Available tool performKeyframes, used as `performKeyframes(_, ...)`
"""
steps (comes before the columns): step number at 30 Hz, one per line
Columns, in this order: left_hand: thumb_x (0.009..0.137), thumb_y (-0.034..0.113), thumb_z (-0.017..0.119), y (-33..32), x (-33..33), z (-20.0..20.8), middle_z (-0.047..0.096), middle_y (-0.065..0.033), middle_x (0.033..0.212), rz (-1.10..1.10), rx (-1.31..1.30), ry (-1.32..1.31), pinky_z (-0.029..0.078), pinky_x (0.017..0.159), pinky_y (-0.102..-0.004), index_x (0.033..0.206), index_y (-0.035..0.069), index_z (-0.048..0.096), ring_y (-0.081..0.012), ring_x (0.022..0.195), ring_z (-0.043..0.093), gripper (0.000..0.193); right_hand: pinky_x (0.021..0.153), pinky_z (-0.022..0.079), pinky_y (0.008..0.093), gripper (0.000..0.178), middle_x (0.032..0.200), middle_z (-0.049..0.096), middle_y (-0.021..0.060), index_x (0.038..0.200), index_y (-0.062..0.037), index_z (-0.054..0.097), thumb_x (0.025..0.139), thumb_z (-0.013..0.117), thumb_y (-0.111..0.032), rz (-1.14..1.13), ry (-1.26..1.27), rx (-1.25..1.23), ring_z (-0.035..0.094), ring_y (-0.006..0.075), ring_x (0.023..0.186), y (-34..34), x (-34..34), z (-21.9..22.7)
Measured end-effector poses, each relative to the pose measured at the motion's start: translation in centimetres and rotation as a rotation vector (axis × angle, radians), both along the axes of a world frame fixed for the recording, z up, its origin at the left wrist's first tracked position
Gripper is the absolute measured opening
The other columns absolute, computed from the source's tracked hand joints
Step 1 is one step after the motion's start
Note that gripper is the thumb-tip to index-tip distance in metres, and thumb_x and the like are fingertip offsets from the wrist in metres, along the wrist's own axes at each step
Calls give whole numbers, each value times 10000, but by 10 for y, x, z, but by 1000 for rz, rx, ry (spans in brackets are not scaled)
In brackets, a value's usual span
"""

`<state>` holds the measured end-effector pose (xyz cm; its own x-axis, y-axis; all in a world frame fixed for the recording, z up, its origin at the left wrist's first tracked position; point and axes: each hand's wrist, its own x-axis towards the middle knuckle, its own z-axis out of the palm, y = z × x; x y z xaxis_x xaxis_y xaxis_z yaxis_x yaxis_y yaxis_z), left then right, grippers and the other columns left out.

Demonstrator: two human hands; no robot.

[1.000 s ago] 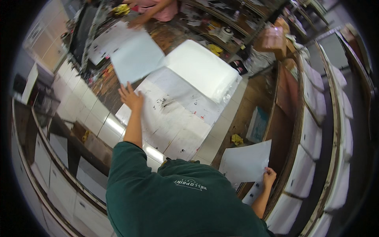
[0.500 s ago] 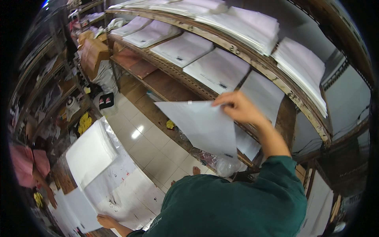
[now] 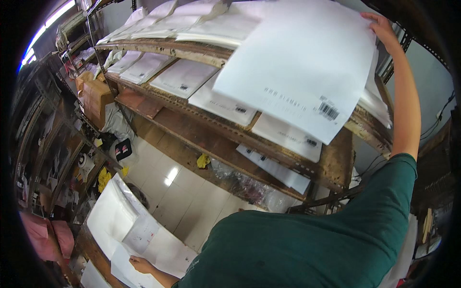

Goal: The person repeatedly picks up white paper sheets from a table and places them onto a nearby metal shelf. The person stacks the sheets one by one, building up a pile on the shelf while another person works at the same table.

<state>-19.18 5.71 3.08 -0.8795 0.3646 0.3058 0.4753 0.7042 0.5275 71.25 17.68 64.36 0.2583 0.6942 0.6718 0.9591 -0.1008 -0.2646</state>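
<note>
Two hands are in view: the left hand (image 3: 140, 263), at 7 o'clock, rests with fingers spread flat on the white sheets (image 3: 144, 240) on the low table (image 3: 89, 247). The right hand (image 3: 384, 29), at 1 o'clock, pinches the upper corner of a large white envelope (image 3: 300, 72), held tilted before the wooden shelf (image 3: 269, 144) of stacked envelopes.

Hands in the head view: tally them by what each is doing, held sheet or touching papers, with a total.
Hand holding the large white sheet up at the shelves: 1, the right hand
Hand resting on the papers on the table: 1, the left hand
Total: 2
</note>
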Motion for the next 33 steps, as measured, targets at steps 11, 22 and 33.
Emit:
performKeyframes(11,925,307,434,74,86,31,607,-202,825,-280,272,-67,428,682,-406,911,-34,576,-348,721,551,369,959,398,339,451,1050,600,149,986,-12,640,613,422,116,-239,-335,-43,536,307,1073,24,210,-29)
performKeyframes(22,912,269,476,88,142,73,551,-163,706,-475,308,-16,407,611,-364,855,-37,559,-261,630,486,323,1025,331,387,475,1352,390,163,1271,-141,475,818,580,-240,-569,-589,-266,376,344,1239,46,144,-41)
performKeyframes(33,917,263,495,114,164,95,492,-65,639,-612,414,-126,369,544,-298,843,-14,567,-146,587,419,296,1111,14,480,814,1522,-71,116,1466,-224,25,847,215,-716,-195,-42,-1065,-74,313,1397,53,22,-113)
